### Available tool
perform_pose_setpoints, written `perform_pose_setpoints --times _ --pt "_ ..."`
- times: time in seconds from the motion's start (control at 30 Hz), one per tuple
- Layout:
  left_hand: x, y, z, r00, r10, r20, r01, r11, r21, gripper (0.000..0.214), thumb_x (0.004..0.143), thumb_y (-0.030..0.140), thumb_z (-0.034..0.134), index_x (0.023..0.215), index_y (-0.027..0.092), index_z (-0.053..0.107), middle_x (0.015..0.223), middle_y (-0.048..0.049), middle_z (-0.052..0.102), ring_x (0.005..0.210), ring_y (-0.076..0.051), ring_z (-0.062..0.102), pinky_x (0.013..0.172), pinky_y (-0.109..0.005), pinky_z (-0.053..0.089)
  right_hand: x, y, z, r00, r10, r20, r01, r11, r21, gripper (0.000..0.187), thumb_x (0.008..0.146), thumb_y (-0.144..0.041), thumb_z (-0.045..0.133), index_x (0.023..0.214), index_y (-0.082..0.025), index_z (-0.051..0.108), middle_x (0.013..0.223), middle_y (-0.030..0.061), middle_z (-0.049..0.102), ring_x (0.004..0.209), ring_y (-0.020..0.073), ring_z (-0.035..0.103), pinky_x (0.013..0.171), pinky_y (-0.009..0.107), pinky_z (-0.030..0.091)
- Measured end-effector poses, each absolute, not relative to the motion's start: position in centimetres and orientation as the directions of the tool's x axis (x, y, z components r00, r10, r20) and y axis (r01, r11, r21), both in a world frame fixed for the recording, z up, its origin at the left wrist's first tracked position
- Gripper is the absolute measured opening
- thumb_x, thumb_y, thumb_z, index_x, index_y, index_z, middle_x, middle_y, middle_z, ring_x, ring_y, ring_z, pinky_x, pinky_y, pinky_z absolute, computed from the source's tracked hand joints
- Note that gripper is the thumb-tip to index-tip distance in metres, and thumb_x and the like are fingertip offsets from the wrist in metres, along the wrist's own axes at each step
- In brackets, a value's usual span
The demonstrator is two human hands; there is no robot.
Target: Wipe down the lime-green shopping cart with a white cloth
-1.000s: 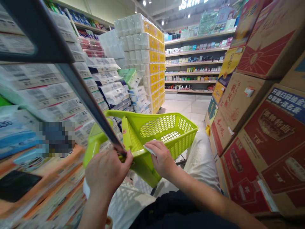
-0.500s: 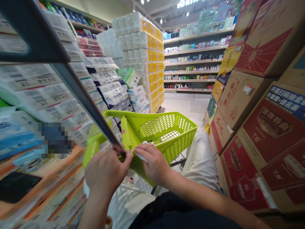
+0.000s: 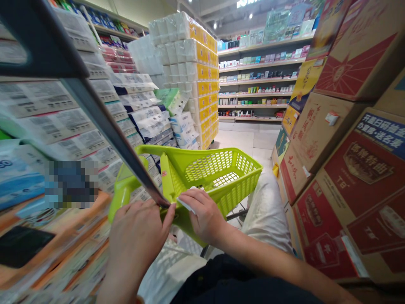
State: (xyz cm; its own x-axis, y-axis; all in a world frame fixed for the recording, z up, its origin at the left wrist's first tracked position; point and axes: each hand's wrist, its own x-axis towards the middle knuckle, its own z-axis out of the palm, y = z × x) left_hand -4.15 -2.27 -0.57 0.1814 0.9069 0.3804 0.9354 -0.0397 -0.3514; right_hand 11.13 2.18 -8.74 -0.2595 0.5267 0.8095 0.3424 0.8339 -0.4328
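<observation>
A lime-green plastic shopping cart basket (image 3: 234,196) stands in front of me, its inside visible through perforated walls. A grey metal bar (image 3: 114,137) slants down from a dark handle (image 3: 34,42) at the upper left to the cart's near end. My left hand (image 3: 137,228) is closed at the bar's lower end, thumb to the right of it; its fingertips are hidden on the far side. My right hand (image 3: 205,213) is closed on a white cloth or tissue (image 3: 187,203), pressed against the basket's near rim.
Stacked tissue packs (image 3: 145,122) line the left. A tall block of yellow-and-white paper rolls (image 3: 202,88) stands behind. Red and brown cartons (image 3: 357,169) rise close on the right. Stocked shelves (image 3: 259,80) are at the back, beyond pale floor tiles (image 3: 247,139).
My left hand has shifted slightly left, and its fingers look straighter. The white scrap seen beside its wrist no longer shows. The right hand and cart have barely moved.
</observation>
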Motion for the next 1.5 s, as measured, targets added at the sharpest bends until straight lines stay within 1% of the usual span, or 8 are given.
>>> perform_pose_setpoints --times 0.13,0.37,0.5,0.6,0.8,1.03,1.3,1.5 --pt "-4.8 -2.3 -1.2 0.224 0.877 0.425 0.936 -0.072 -0.345 0.059 0.095 0.053 0.029 0.078 0.016 0.072 0.071 -0.0123 0.071 0.077 -0.031 0.068 0.072 -0.040 0.043 10.7 2.0 -8.5 -0.292 0.477 0.829 0.286 0.871 -0.401 0.042 0.086 -0.005 0.046 0.123 -0.016 0.061 0.115 0.0118 0.067 0.111 0.0208 0.059 0.104 0.038 0.048" --pt "-4.7 -2.4 -1.5 0.229 0.857 0.461 0.940 -0.073 -0.332 0.056 0.094 0.055 0.034 0.078 0.016 0.071 0.069 -0.0110 0.070 0.075 -0.031 0.067 0.071 -0.041 0.041 11.9 2.4 -9.5 -0.223 0.548 0.806 0.351 0.817 -0.458 0.045 0.085 -0.002 0.043 0.122 -0.017 0.062 0.114 0.0123 0.067 0.112 0.0231 0.059 0.103 0.041 0.050" --pt "-4.6 -2.3 -1.5 0.229 0.843 0.487 0.946 -0.074 -0.316 0.053 0.094 0.051 0.034 0.078 0.016 0.071 0.071 -0.0115 0.071 0.076 -0.031 0.067 0.071 -0.041 0.040 10.8 1.7 -8.4 -0.277 0.496 0.823 0.293 0.859 -0.419 0.039 0.087 -0.005 0.044 0.121 -0.013 0.062 0.113 0.0135 0.067 0.111 0.0227 0.059 0.102 0.039 0.051" --pt "-4.7 -2.3 -1.6 0.239 0.840 0.488 0.941 -0.076 -0.330 0.053 0.095 0.049 0.033 0.076 0.016 0.070 0.071 -0.0117 0.071 0.075 -0.030 0.067 0.071 -0.041 0.040 10.7 1.8 -8.4 -0.291 0.474 0.831 0.281 0.872 -0.400 0.039 0.088 -0.006 0.044 0.123 -0.015 0.062 0.115 0.0123 0.067 0.112 0.0215 0.059 0.104 0.038 0.049" --pt "-4.7 -2.3 -1.7 0.259 0.824 0.504 0.930 -0.072 -0.361 0.053 0.095 0.048 0.033 0.073 0.016 0.069 0.067 -0.0113 0.069 0.073 -0.030 0.066 0.069 -0.040 0.039 11.7 2.5 -9.5 -0.223 0.544 0.809 0.344 0.820 -0.457 0.042 0.085 -0.003 0.043 0.121 -0.015 0.063 0.114 0.0132 0.067 0.112 0.0224 0.058 0.104 0.042 0.049" --pt "-4.7 -2.4 -1.6 0.242 0.836 0.492 0.936 -0.068 -0.344 0.052 0.095 0.048 0.033 0.076 0.016 0.070 0.067 -0.0118 0.069 0.072 -0.029 0.066 0.068 -0.040 0.039 10.8 1.6 -8.4 -0.295 0.474 0.829 0.288 0.872 -0.396 0.042 0.087 -0.006 0.046 0.124 -0.017 0.061 0.115 0.0113 0.068 0.112 0.0215 0.060 0.104 0.039 0.049" --pt "-4.5 -2.4 -1.6 0.210 0.848 0.486 0.941 -0.041 -0.336 0.052 0.094 0.048 0.034 0.071 0.018 0.070 0.067 -0.0116 0.069 0.074 -0.030 0.066 0.070 -0.040 0.040 12.6 2.6 -10.2 -0.199 0.569 0.798 0.388 0.794 -0.469 0.050 0.085 -0.002 0.042 0.127 -0.020 0.060 0.115 0.0113 0.066 0.113 0.0228 0.058 0.103 0.043 0.050" --pt "-4.6 -2.4 -1.7 0.238 0.828 0.507 0.933 -0.051 -0.356 0.052 0.094 0.049 0.034 0.076 0.017 0.071 0.066 -0.0108 0.069 0.071 -0.029 0.066 0.068 -0.040 0.039 11.1 1.4 -8.9 -0.298 0.482 0.824 0.318 0.864 -0.390 0.045 0.087 -0.006 0.045 0.129 -0.017 0.058 0.118 0.0116 0.066 0.114 0.0220 0.058 0.105 0.040 0.049"
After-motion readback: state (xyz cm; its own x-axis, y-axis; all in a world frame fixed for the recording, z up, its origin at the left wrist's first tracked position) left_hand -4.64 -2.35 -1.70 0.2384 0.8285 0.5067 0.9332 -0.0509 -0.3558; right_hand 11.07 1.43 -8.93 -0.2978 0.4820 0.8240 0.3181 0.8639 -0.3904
